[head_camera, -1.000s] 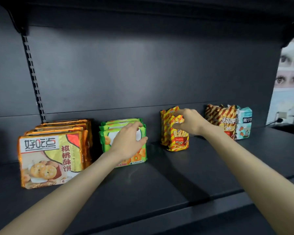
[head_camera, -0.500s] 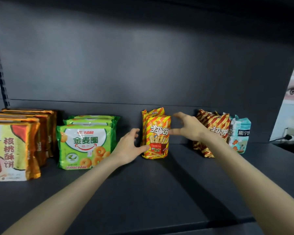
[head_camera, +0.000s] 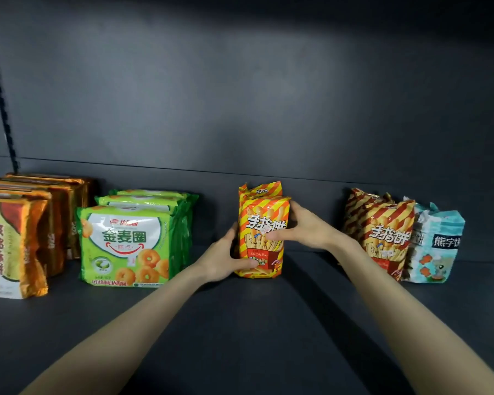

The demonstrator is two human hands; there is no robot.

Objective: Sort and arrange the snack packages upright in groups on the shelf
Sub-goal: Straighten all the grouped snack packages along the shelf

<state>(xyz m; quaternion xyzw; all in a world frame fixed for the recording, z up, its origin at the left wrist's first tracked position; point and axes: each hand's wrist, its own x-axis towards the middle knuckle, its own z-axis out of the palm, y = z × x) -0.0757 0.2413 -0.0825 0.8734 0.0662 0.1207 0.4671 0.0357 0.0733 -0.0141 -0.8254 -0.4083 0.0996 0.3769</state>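
Back panel [head_camera: 240,95]: dark and plain. It meets the shelf in a straight seam behind every pack. A slotted upright [head_camera: 0,89] runs down its left side.
Shelf [head_camera: 240,323]: dark, flat board. A broad bare strip lies in front of all the packs, crossed only by the two forearms.
Gold cookie packs [head_camera: 15,246]: far left, upright in a row going front to back. The front one is cut off by the left border of the view.
Green ring-biscuit packs [head_camera: 126,240]: just right of the gold row, upright, three deep, with the faces forward.
Gap, left: bare shelf between the green packs and the yellow striped pack, partly taken up by the left hand.
Red-striped packs [head_camera: 385,238]: right of centre, upright and leaning a little, one behind another.
Pale blue pack [head_camera: 437,246]: touching the right side of the red-striped packs, upright, with a crumpled top.
Gap, right: open shelf between the yellow striped pack and the red-striped packs, with the right wrist passing through it.
Yellow striped pack [head_camera: 261,220]: mid-shelf, upright with its bottom edge on the board. A matching rear pack [head_camera: 264,189] stands close behind it.
Left hand [head_camera: 223,260]: grips the pack's lower left edge, thumb laid across the front near the bottom.
Right hand [head_camera: 305,228]: grips the pack's right edge, thumb across the front at mid-height, fingers curled behind.
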